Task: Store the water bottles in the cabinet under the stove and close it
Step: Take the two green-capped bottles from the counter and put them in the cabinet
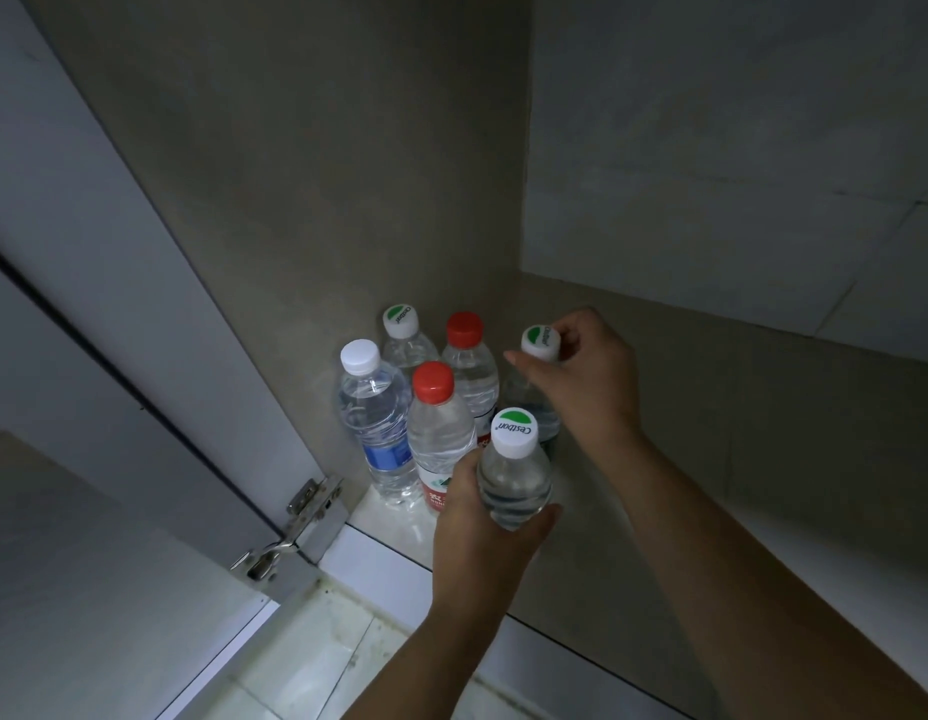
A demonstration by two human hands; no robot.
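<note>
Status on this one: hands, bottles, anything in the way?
Left hand grips front bottle by its body, at the cabinet opening. Right hand grips second bottle under its cap. Four bottles stand inside. Door open, nothing blocking.

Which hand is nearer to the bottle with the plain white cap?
Left. The left hand holds a Cestbon bottle just front-right of the plain white-capped bottle; the right hand grips another cap farther right, beyond the red-capped bottles.
</note>
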